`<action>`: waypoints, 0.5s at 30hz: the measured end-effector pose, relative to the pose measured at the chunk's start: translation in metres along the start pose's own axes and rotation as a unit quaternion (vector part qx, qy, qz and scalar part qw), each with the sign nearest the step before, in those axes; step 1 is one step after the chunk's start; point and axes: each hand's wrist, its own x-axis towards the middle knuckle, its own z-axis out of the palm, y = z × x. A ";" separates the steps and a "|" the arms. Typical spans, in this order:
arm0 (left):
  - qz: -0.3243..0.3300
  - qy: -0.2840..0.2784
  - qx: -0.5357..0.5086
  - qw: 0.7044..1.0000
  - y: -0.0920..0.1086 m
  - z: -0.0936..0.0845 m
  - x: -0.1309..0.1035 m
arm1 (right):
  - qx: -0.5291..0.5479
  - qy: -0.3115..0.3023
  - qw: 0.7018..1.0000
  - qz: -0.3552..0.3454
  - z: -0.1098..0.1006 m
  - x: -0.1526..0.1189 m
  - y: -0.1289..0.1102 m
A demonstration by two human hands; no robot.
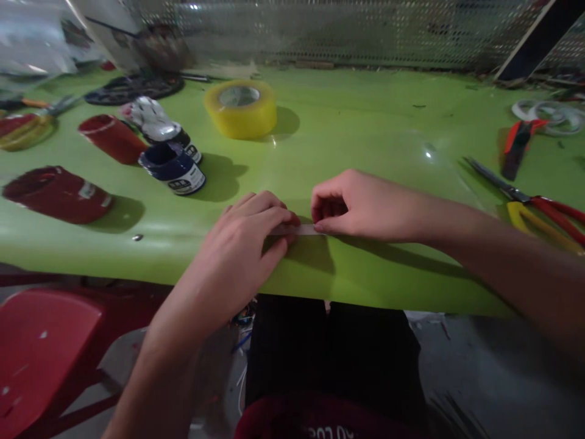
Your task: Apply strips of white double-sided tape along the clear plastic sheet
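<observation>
While the left hand (249,238) and right hand (345,210) pinch it, the pale strip (307,230) looks thin, flat. Table edge (292,296) just below; bare green behind.

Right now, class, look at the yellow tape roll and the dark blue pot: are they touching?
Apart. The head view shows green tabletop between the yellow tape roll and the dark blue pot.

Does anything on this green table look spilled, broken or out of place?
Nothing looks clearly spilled or broken. A small shiny piece lies alone near the front edge of the green table, as if dropped, and the dark blue jar appears open, with no lid on it.
</observation>
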 end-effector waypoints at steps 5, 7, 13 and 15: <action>-0.004 0.002 0.001 1.000 0.002 0.002 0.001 | 0.006 -0.001 1.000 -0.001 0.001 0.000 0.001; -0.009 0.005 -0.004 1.000 0.002 0.004 0.000 | -0.001 0.000 1.000 0.002 0.000 0.000 0.000; -0.016 0.037 -0.021 0.999 0.001 0.010 -0.004 | -0.033 -0.006 0.999 0.011 -0.003 -0.001 -0.005; -0.016 0.044 -0.031 0.998 0.000 0.011 -0.004 | -0.046 -0.004 0.999 0.021 -0.004 -0.002 -0.006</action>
